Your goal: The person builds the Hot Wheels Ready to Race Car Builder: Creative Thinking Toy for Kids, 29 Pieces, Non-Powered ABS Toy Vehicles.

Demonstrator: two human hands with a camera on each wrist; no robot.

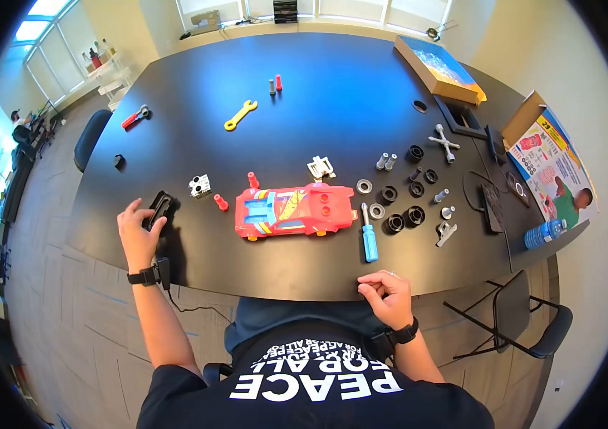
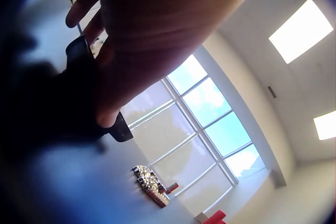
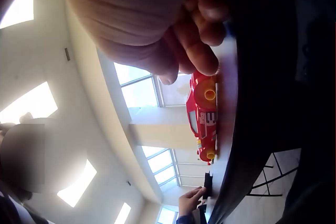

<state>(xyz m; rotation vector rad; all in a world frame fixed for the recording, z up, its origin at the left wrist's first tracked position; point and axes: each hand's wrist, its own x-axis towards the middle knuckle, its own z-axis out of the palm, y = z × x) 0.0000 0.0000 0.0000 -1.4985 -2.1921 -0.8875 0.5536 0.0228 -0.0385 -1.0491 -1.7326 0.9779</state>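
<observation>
At the table's left, my left hand (image 1: 139,227) pinches a black plastic part (image 1: 162,206) between thumb and fingers. In the left wrist view the thumb lies against this dark part (image 2: 79,53), and much of it is in shadow. My right hand (image 1: 388,297) rests at the table's front edge, its fingers loosely curled around nothing. Between the hands, a red toy car (image 1: 293,210) lies with its side towards me. A blue screwdriver (image 1: 369,236) is nearest to my right hand. Close beside the black part are a silver toy engine block (image 1: 199,186) and a red toy bolt (image 1: 221,203).
Several black wheels (image 1: 414,215) and grey rims are grouped right of the car. A yellow wrench (image 1: 240,115) and a red-handled ratchet (image 1: 136,116) lie further back. On the right stand a water bottle (image 1: 545,233) and a printed box (image 1: 551,168).
</observation>
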